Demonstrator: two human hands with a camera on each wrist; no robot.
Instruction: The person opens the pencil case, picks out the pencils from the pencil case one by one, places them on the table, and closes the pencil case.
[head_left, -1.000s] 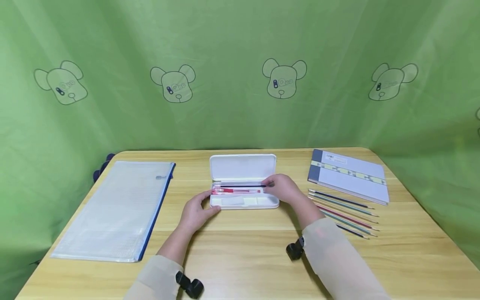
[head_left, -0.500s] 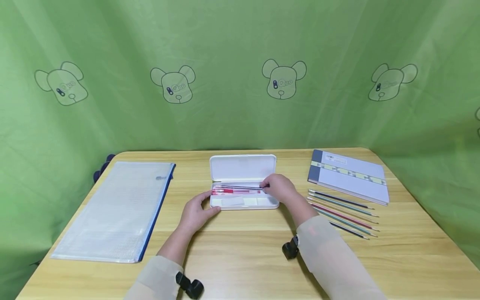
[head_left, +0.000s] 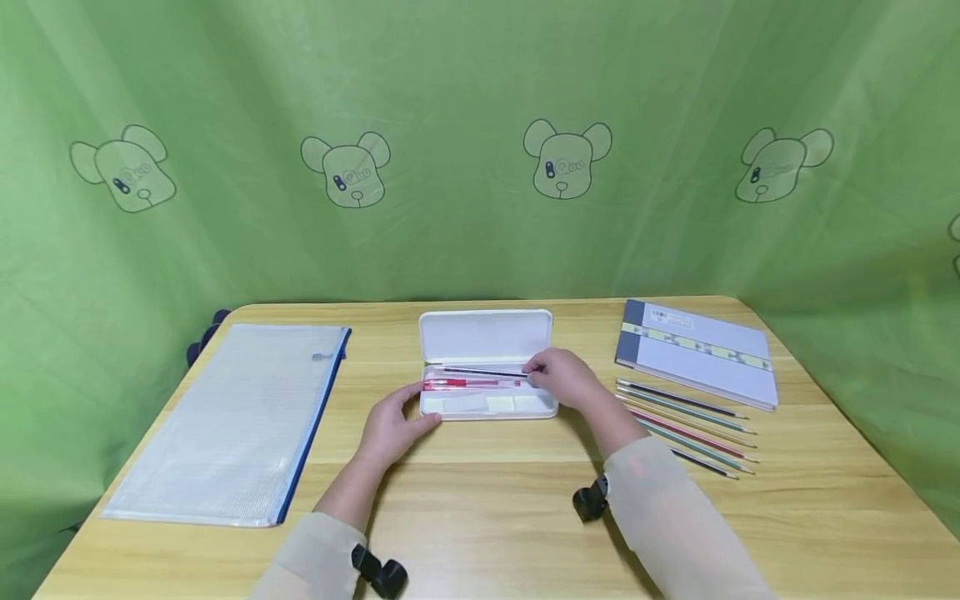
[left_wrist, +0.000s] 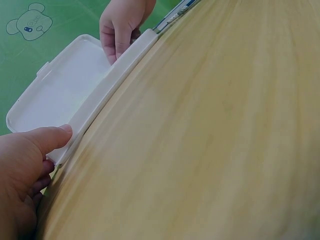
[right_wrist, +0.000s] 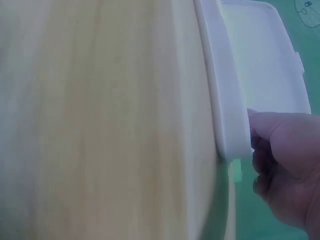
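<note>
In the head view an opened white pencil case [head_left: 534,406] lies on the table with its lid raised at the back. My left hand [head_left: 392,427] grips its left end, thumb at the front edge and fingers along the side. At the other end my right hand [head_left: 564,377] reaches into the tray and pinches a dark pencil [head_left: 483,372] near its right end. The pencil lies lengthwise along the back of the tray. In front of it rests a red pen [head_left: 457,383]. The right wrist view shows the right hand by the case's end wall, its fingertips hidden behind the wall.
Several pencils [head_left: 693,425] lie in a slanted row right of the case. Behind them is a grey-blue notebook [head_left: 697,333] with a patterned band. A clear zip pouch [head_left: 232,421] with a blue edge lies at the left. A green curtain [head_left: 465,250] hangs behind the table.
The right hand has shifted slightly left and then back right, and the dark pencil's angle in the tray has changed a little. The left hand has stayed on the case.
</note>
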